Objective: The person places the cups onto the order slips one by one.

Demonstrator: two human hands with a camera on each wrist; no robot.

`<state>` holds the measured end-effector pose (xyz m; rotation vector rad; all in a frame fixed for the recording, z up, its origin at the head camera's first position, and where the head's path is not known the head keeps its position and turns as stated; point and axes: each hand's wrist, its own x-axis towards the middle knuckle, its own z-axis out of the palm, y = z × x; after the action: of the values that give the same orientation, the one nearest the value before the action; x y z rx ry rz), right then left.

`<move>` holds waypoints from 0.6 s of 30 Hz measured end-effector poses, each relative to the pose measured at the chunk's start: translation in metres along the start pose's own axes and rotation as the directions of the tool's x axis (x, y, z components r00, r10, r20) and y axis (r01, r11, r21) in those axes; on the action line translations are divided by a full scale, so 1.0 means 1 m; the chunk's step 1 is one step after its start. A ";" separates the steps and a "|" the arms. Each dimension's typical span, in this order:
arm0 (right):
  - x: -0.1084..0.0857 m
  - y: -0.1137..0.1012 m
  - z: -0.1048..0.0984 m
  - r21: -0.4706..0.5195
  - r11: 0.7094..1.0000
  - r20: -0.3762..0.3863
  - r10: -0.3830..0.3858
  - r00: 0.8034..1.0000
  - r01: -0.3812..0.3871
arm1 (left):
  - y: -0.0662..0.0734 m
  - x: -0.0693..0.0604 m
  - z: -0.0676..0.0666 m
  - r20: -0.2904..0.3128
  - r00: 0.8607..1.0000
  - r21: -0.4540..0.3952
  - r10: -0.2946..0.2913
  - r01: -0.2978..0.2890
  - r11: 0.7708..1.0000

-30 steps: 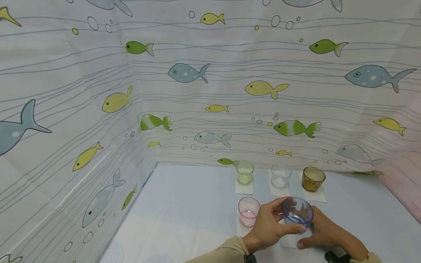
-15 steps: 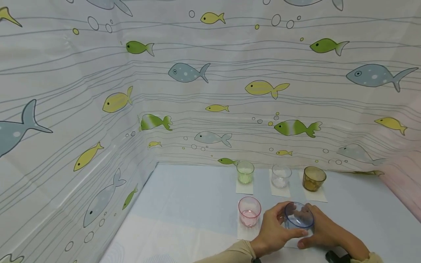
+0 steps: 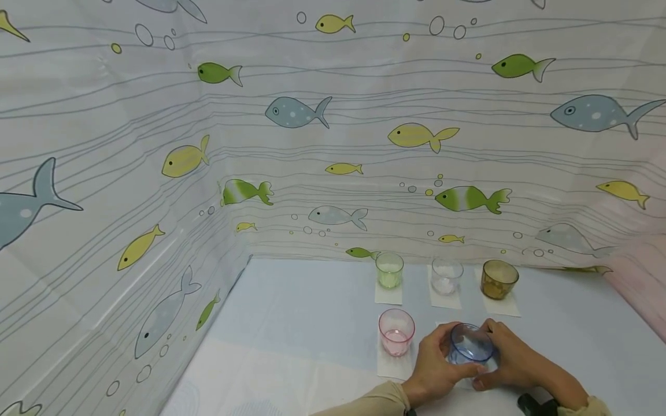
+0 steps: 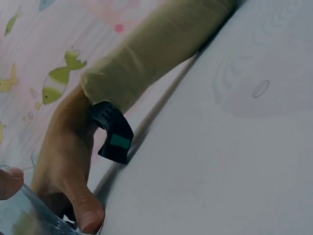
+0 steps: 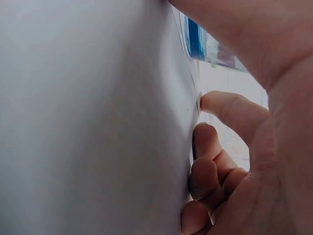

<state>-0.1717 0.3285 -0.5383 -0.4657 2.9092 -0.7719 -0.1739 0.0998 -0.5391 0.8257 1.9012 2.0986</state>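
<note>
A clear blue glass cup [image 3: 472,345] stands upright, low over the table. My left hand [image 3: 436,364] grips its left side, thumb across the near face and fingers behind. My right hand [image 3: 520,363] arches at the cup's right side with fingers spread; in the right wrist view its fingertips [image 5: 205,139] rest on the table surface, close to the blue base of the cup [image 5: 194,41]. The left wrist view shows the left thumb [image 4: 10,182] on the cup wall and the right thumb [image 4: 85,213] pointing down beside it. A paper slip under the cup is mostly hidden.
A pink glass cup [image 3: 396,334] stands on a paper slip [image 3: 392,367] left of my hands. Behind are a green cup [image 3: 389,271], a colourless cup [image 3: 446,277] and an amber cup [image 3: 499,280], each on paper. A fish-print curtain [image 3: 338,133] surrounds the table [image 3: 291,312].
My left hand has lowered the blue cup and shifted slightly right, bringing it between both hands near the table. The right hand has barely moved. The view has tilted a little.
</note>
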 end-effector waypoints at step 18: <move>0.000 0.002 0.001 -0.013 0.998 -0.011 -0.059 0.998 0.058 | -0.015 0.001 -0.007 0.028 0.993 0.185 0.114 -0.117 0.976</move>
<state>-0.1723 0.3295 -0.5400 -0.5517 2.9246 -0.7666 -0.1822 0.0966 -0.5537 1.0124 2.1126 1.9905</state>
